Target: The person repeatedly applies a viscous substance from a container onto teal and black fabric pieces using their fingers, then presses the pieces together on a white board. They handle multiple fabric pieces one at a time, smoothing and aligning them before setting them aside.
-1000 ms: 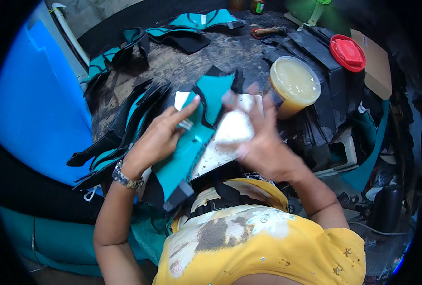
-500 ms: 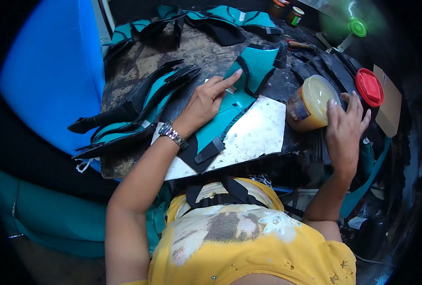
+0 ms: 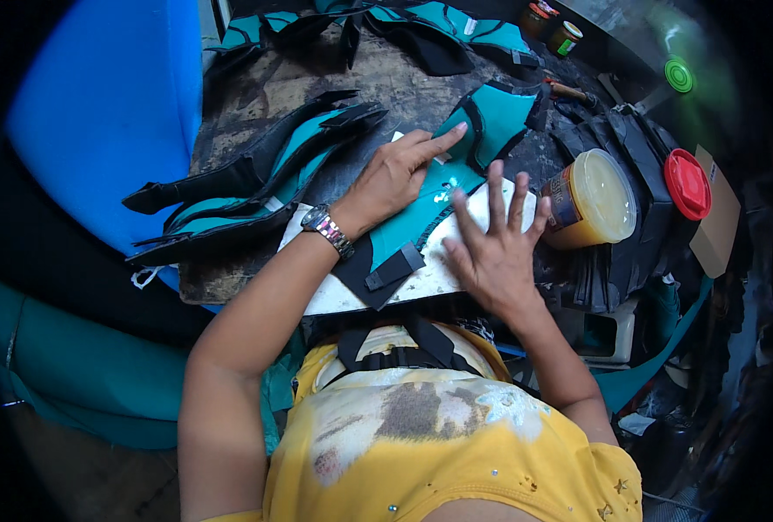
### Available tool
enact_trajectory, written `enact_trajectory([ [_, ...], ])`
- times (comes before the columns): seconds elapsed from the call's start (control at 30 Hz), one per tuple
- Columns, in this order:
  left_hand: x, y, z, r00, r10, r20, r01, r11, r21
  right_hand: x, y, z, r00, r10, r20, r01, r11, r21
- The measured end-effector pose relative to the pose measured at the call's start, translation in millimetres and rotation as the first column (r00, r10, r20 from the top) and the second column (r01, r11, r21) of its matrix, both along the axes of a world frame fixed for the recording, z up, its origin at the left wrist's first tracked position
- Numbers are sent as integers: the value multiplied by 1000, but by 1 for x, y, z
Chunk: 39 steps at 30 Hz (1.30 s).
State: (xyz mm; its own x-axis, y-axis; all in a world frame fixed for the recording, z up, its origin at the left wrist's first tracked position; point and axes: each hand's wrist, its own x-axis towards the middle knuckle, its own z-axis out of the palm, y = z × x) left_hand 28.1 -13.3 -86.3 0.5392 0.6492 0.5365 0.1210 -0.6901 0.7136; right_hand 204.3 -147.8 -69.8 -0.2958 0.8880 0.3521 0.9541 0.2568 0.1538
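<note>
I press both hands flat and open, left hand (image 3: 395, 174) and right hand (image 3: 489, 252), on the teal piece (image 3: 421, 213). The open glue tub (image 3: 591, 198) just beside it could tip and spill.

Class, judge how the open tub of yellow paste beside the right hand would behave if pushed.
The tub looks nearly full, so probably heavy for its size. Its broad base suggests sliding rather than tipping. With its red lid off, paste might spill.
</note>
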Motion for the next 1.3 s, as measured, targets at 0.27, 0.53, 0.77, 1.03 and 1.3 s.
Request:
enact_trajectory([
  [0.27,2,1,-4,1000,-11,10,11,998,55,18,12,-2,997,-50,-60,53,997,49],
  [0.53,1,0,-6,1000,16,24,-17,998,53,5,-11,-2,981,169,-94,-170,986,-2],
  [0.77,1,0,-5,1000,13,24,-14,999,52,20,26,-9,994,93,-53,-94,995,-21],
  [1.03,0,1,-6,999,37,25,-38,998,56,4,-2,2,938,151,-311,-240,933,-270],
  [1.3,2,1,-8,997,54,63,-57,997,60,-2,-8,11,673,-172,-719,-294,830,-473],
])
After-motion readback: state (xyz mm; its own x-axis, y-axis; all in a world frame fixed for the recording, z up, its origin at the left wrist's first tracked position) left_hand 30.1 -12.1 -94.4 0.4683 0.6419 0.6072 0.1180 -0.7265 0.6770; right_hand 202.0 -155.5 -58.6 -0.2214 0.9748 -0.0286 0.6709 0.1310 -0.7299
